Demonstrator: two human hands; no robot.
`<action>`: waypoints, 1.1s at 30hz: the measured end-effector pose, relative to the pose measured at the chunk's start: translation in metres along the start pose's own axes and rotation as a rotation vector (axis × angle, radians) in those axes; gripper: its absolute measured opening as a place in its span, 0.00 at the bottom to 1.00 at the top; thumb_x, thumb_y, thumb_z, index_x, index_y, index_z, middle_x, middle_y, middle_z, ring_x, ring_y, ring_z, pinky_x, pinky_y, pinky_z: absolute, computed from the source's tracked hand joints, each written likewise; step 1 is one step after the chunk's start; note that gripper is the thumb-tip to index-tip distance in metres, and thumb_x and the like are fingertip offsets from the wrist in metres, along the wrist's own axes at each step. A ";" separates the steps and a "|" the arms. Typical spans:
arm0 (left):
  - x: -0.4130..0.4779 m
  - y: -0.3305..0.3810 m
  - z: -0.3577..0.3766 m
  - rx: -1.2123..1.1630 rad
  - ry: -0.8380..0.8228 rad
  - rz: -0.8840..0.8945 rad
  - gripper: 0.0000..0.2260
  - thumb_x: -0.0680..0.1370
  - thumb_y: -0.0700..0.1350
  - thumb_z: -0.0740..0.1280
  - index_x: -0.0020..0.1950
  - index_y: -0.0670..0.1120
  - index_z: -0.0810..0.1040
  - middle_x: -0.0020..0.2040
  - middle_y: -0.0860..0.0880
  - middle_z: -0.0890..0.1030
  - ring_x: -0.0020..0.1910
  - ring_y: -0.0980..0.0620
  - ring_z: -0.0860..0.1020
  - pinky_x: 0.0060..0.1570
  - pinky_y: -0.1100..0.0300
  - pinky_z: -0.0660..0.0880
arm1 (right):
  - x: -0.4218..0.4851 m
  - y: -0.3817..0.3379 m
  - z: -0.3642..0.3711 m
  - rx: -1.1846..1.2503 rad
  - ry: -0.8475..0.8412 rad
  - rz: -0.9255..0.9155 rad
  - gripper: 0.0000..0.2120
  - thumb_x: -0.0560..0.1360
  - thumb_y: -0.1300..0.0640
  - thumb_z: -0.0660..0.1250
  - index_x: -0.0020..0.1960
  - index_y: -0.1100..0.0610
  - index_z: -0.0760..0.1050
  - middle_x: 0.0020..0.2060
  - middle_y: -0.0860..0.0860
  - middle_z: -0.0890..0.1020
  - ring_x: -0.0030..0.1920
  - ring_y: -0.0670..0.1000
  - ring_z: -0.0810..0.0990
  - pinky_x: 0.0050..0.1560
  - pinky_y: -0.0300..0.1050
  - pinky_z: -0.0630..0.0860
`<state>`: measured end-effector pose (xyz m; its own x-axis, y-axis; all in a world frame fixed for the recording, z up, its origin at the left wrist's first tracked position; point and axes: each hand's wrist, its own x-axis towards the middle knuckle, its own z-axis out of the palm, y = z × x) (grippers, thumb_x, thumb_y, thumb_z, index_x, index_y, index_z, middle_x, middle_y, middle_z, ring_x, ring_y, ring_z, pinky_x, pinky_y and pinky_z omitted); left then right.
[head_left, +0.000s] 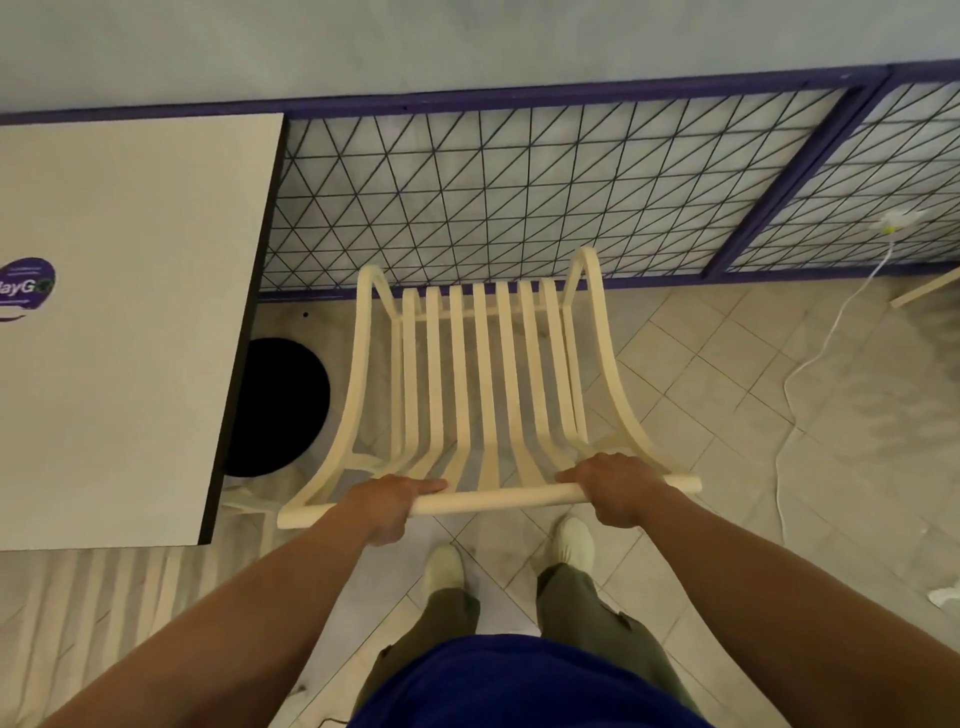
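Observation:
A cream slatted chair (485, 374) stands on the tiled floor right in front of me, seen from above and behind. Its round top rail runs left to right near my waist. My left hand (388, 506) grips the rail left of its middle, fingers curled over the top. My right hand (615, 486) grips the same rail toward its right end. The chair's curved armrests reach forward to a purple-framed wire fence. Its legs are mostly hidden under the seat slats.
A white table (119, 332) with a purple sticker stands at the left, its black round base (283, 405) on the floor beside the chair. A purple-framed wire mesh fence (545, 192) runs behind. A white cable (810, 358) trails across the tiles at right. My feet stand below the rail.

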<state>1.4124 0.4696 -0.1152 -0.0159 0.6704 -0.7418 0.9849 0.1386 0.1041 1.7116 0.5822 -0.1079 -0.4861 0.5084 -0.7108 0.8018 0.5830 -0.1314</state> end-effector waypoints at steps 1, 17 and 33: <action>-0.002 0.002 0.003 -0.007 0.002 -0.005 0.38 0.79 0.36 0.66 0.78 0.67 0.55 0.62 0.49 0.76 0.50 0.51 0.77 0.49 0.60 0.76 | 0.000 0.002 0.000 -0.007 -0.003 -0.005 0.32 0.76 0.61 0.66 0.75 0.39 0.63 0.62 0.49 0.76 0.57 0.52 0.78 0.57 0.50 0.76; -0.008 0.054 0.020 -0.211 -0.016 -0.121 0.38 0.79 0.35 0.65 0.79 0.66 0.54 0.65 0.47 0.75 0.54 0.48 0.78 0.55 0.55 0.77 | 0.011 0.048 -0.030 -0.168 0.018 -0.125 0.30 0.77 0.59 0.66 0.74 0.39 0.63 0.64 0.48 0.76 0.59 0.52 0.77 0.59 0.49 0.75; -0.007 0.066 0.020 -0.184 0.036 -0.163 0.36 0.79 0.37 0.65 0.78 0.67 0.57 0.60 0.48 0.78 0.44 0.50 0.75 0.48 0.56 0.78 | 0.006 0.055 -0.037 -0.101 -0.007 -0.102 0.26 0.78 0.51 0.64 0.74 0.39 0.64 0.63 0.48 0.77 0.56 0.51 0.78 0.60 0.49 0.74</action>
<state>1.4810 0.4596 -0.1163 -0.1815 0.6533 -0.7350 0.9206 0.3756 0.1065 1.7397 0.6410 -0.0939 -0.5605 0.4396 -0.7018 0.7095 0.6920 -0.1332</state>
